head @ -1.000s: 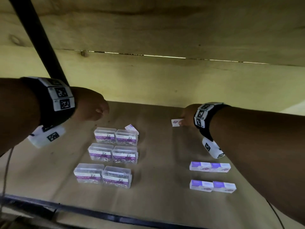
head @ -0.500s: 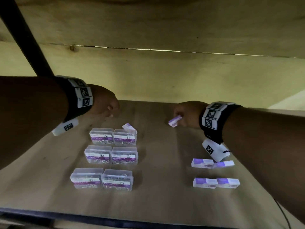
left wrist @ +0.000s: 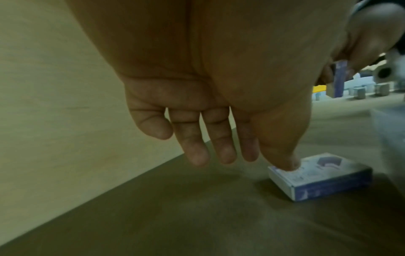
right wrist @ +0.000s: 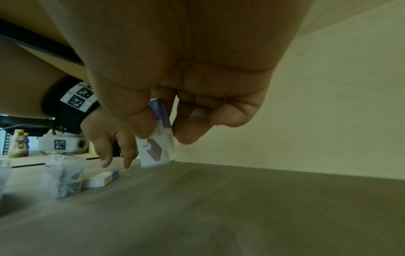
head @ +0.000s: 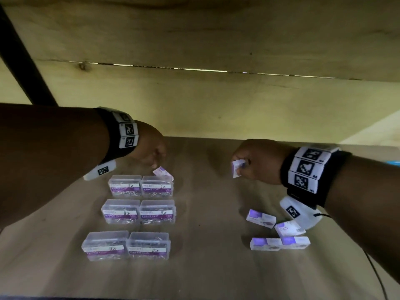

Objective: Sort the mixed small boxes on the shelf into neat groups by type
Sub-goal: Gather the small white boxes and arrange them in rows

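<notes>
Pinching a small white-and-purple box [head: 237,168] between thumb and curled fingers, the right hand [head: 258,161] holds it off the shelf [head: 207,213] at centre right of the head view. At centre left, the left hand [head: 149,148] hangs with loose, nearly straight fingers, one fingertip [left wrist: 287,164] touching another small box [left wrist: 320,175] lying flat behind six clear paper clip boxes [head: 138,213] set in three pairs. Four more white-and-purple boxes [head: 279,232] lie at lower right, one tilted out of line.
</notes>
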